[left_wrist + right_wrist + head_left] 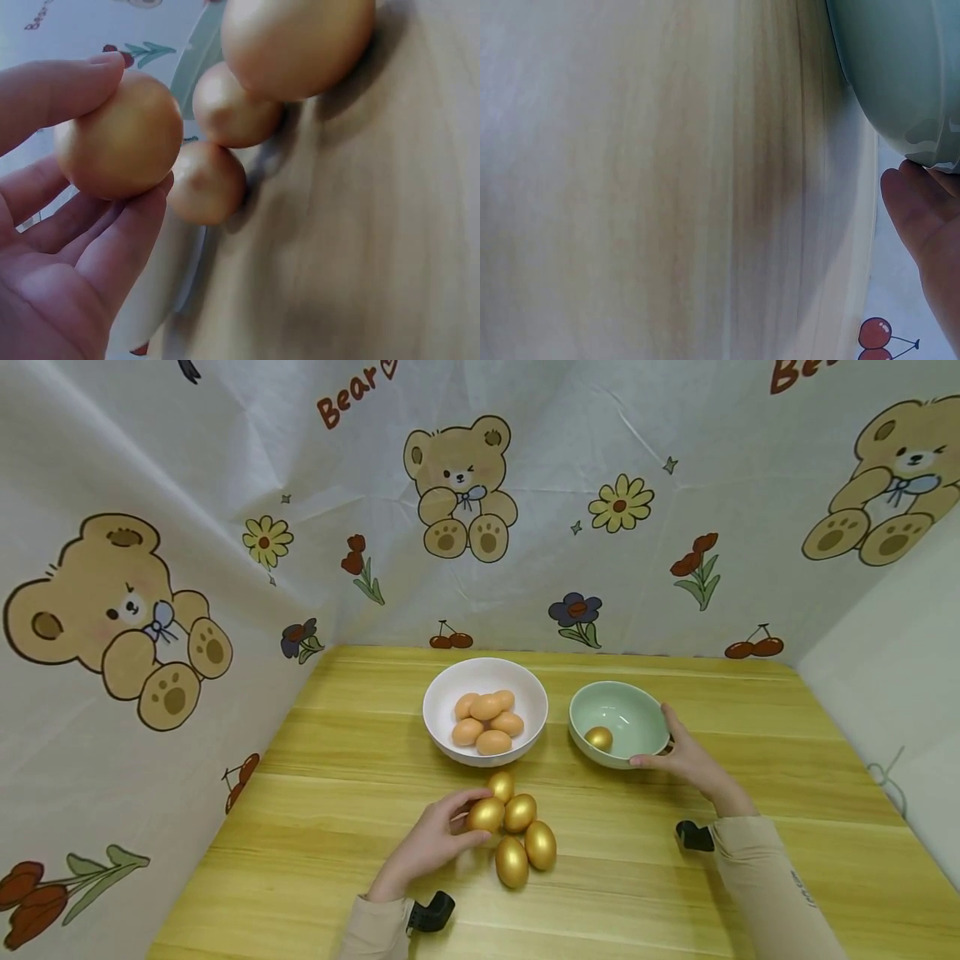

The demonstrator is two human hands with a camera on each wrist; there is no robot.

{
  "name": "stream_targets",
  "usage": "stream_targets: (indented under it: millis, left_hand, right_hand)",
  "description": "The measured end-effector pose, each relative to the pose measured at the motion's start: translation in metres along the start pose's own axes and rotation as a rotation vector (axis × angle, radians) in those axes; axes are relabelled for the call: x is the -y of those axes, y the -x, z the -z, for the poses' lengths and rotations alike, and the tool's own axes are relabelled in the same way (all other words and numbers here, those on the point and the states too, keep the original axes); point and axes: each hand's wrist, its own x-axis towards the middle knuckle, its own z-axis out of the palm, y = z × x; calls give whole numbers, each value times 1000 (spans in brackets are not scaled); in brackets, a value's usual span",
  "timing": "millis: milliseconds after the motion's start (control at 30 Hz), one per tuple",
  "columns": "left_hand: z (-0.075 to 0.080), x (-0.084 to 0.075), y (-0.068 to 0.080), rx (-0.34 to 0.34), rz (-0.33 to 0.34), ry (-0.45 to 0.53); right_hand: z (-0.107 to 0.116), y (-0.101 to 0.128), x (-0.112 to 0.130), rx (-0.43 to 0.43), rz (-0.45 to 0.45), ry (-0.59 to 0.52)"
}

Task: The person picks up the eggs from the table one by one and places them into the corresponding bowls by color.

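My left hand [435, 839] pinches a golden egg [486, 816] between thumb and fingertips; the left wrist view shows this egg [124, 139] in the grip. Close beside it on the table lie several more golden eggs [541, 845]. To the right, a light green bowl [626, 714] stands upright with one golden egg [598, 739] inside. My right hand [686, 756] holds that bowl by its right side, thumb at the front and fingers farther back. In the right wrist view, its fingers [911, 206] touch the bowl's edge [892, 75].
A white bowl [433, 718] holding several brown eggs [493, 742] stands left of the green bowl, behind the golden eggs. The wood-grain table [360, 710] meets a bear-printed cloth [525, 585] at the back and left. A thin cord [888, 777] hangs at the right.
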Motion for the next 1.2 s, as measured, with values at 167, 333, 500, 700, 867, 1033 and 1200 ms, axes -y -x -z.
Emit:
stream_targets:
  millis: [167, 333, 500, 700, 867, 1033, 1200]
  left_hand:
    - [0, -11, -17, 53, -33, 2]
    - [-4, -28, -40, 88, -86, -38]
    - [-12, -28, -70, 112, -120, -44]
    - [-23, -7, -103, 90, -87, -76]
    - [-26, -9, -120, 65, -71, -69]
    - [-27, -16, -134, 35, -34, -78]
    - [-35, -18, -152, -36, -9, -112]
  right_hand:
    - [-1, 0, 0, 2, 1, 0]
    - [0, 1, 1, 6, -7, -10]
    - [0, 2, 2, 8, -17, -9]
    - [-1, 2, 1, 5, -27, 2]
    - [-2, 1, 1, -3, -20, 5]
    - [-2, 3, 4, -3, -22, 8]
    - [-2, 1, 3, 4, -17, -11]
